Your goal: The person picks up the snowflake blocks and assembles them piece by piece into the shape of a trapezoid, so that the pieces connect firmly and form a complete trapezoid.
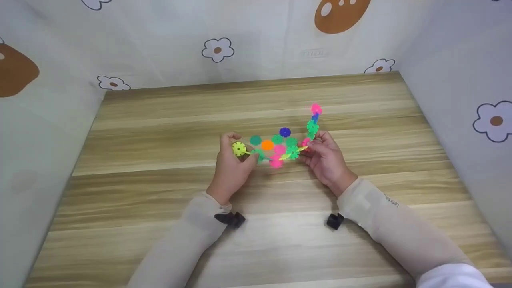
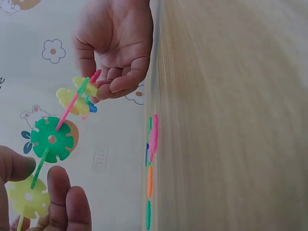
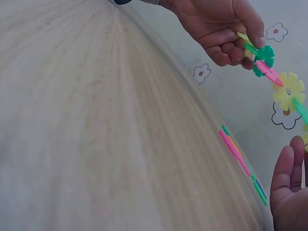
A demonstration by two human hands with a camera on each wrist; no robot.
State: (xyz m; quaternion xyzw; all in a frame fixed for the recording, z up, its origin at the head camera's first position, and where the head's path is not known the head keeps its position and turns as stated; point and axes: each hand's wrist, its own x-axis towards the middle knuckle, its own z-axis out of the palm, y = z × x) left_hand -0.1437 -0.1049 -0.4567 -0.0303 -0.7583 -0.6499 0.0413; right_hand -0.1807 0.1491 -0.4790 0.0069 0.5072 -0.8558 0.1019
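A chain of slotted plastic snowflake discs [image 1: 293, 152] stretches between both hands, raised above the table. My left hand [image 1: 233, 172] pinches its left end; in the left wrist view, thumb and fingers [image 2: 58, 192] lie about a yellow disc [image 2: 38, 190] and the green one slotted into it. Farther along are a green disc [image 2: 50, 139], then pink and yellow ones. The right hand [image 1: 329, 165] grips the chain near a pink disc [image 1: 306, 143]. Beyond that hand the chain bends away, through green [image 1: 313, 126] and blue discs to a pink end disc [image 1: 316, 109].
Loose discs lie flat on the wood-grain table [image 1: 160, 160] behind the chain: teal [image 1: 255, 140], orange [image 1: 267, 145], dark blue [image 1: 285, 132], green [image 1: 277, 139] and pink. Pale patterned walls [image 1: 256, 24] enclose the table's back and sides. Black straps [image 1: 236, 220] sit at the wrists.
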